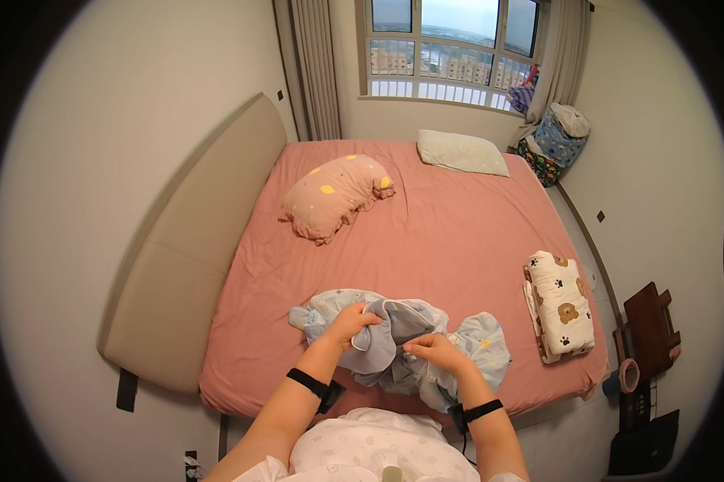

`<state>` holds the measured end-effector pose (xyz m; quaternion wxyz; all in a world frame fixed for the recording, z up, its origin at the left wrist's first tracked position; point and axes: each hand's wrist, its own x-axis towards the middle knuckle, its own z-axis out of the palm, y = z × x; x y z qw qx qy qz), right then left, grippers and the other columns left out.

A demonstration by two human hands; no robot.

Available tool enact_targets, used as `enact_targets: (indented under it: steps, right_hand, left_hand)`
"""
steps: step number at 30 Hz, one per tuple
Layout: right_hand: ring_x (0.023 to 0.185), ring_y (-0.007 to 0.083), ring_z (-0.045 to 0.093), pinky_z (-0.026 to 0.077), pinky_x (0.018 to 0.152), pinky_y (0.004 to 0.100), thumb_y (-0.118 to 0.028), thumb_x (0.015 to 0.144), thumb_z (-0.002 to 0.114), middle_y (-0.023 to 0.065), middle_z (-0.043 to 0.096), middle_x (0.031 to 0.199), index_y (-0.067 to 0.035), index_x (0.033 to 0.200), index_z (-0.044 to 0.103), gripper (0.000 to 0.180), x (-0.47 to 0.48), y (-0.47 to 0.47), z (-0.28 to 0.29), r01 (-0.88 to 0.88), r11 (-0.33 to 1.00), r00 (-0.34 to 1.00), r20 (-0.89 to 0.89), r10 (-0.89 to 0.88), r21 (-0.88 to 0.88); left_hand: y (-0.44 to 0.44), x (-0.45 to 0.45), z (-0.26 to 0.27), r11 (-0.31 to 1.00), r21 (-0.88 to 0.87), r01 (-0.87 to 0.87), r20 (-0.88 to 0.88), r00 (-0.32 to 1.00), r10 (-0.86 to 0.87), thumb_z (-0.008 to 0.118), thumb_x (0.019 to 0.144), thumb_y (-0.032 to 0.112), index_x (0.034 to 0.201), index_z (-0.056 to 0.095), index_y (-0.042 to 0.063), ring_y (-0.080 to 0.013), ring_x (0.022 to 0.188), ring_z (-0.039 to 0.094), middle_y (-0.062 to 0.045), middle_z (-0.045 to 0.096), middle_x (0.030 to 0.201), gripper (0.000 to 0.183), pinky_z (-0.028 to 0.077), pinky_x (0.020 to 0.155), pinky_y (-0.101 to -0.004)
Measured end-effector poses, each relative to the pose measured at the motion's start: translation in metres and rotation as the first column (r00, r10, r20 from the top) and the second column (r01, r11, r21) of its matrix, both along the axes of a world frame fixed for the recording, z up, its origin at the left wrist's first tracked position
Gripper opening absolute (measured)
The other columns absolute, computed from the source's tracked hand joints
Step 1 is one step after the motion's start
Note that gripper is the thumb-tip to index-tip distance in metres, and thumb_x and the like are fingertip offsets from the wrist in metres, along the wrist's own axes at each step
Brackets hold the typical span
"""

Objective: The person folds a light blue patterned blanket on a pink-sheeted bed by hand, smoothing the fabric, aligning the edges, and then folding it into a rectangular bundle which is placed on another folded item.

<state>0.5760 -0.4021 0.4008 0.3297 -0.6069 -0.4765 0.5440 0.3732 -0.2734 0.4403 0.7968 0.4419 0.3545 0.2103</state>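
Note:
A crumpled light blue patterned cloth (pixel 482 343) lies in a heap on the near edge of the bed, its plain grey-blue side partly turned out. My left hand (pixel 354 325) grips a raised fold of it, with the thumb on top. At the right of that fold, my right hand (pixel 435 350) pinches the cloth between thumb and fingers. A black strap with a small dark device sits on each forearm. The pink fitted sheet (pixel 458 241) under the cloth covers the mattress.
A pink ruffled pillow (pixel 338 193) lies near the padded headboard (pixel 175 271). Towards the window rests a pale pillow (pixel 463 152). A folded bear-print blanket (pixel 560 307) is at the bed's right edge. Beyond it stand a brown wooden stool or chair (pixel 648 331) and a small bin (pixel 628 376).

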Motion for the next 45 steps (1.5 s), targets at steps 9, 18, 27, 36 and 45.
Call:
enact_targets:
  steps: [9,18,27,36,45]
  right_hand:
    - [0.081,0.0088,0.057,0.045,0.074,0.0230,-0.020,0.084,0.064,0.0012,0.064,0.086,0.000,0.091,0.066,0.021,0.005,0.003,-0.018,0.192,0.981,0.956,-0.228,-0.183,0.016]
    - [0.060,0.0050,0.042,0.033,0.055,0.0230,-0.026,0.083,0.065,-0.0066,0.049,0.063,-0.006,0.066,0.060,0.026,0.023,-0.001,0.011,0.491,0.869,0.841,-0.227,-0.491,-0.061]
    - [0.063,0.0055,0.039,0.031,0.057,0.0238,-0.024,0.087,0.058,-0.0057,0.050,0.067,-0.005,0.068,0.061,0.027,-0.025,0.015,0.015,0.273,0.960,0.921,-0.271,-0.280,-0.063]
    - [0.068,0.0082,0.045,0.035,0.062,0.0254,-0.024,0.087,0.055,-0.0011,0.056,0.073,0.000,0.080,0.065,0.027,-0.013,0.005,0.008,0.277,0.960,0.936,-0.212,-0.280,-0.046]
    - [0.072,0.0108,0.053,0.041,0.066,0.0261,-0.025,0.087,0.056,0.0027,0.063,0.077,0.003,0.083,0.065,0.030,-0.015,-0.002,-0.015,0.235,0.949,0.968,-0.136,-0.209,0.210]
  left_hand:
    - [-0.008,0.017,0.004,0.957,0.172,0.232,-0.014,0.972,-0.233,0.067,0.077,0.002,0.104,0.060,-0.001,-0.0146,0.083,0.061,-0.006,0.063,0.098,0.028,0.050,0.076,-0.0268]
    - [0.048,-0.037,0.031,0.768,0.189,-0.612,0.165,0.790,0.590,0.062,0.082,0.015,0.085,0.063,0.002,-0.0154,0.065,0.057,-0.006,0.062,0.075,0.013,0.046,0.057,-0.0281]
    - [-0.021,0.025,-0.020,0.880,0.464,0.102,-0.271,0.962,0.031,0.064,0.081,0.008,0.110,0.060,-0.003,-0.0087,0.072,0.055,-0.002,0.062,0.088,0.031,0.044,0.064,-0.0218]
    - [-0.023,0.011,-0.033,0.959,0.191,0.211,0.020,0.976,-0.219,0.061,0.081,-0.002,0.126,0.049,-0.003,-0.0137,0.102,0.057,-0.011,0.058,0.115,0.046,0.048,0.083,-0.0238]
    - [-0.051,0.018,0.002,0.326,0.883,0.339,-0.312,0.941,-0.133,0.066,0.074,0.008,0.119,0.056,0.002,-0.0287,0.105,0.057,-0.015,0.062,0.109,0.046,0.044,0.091,-0.0371]
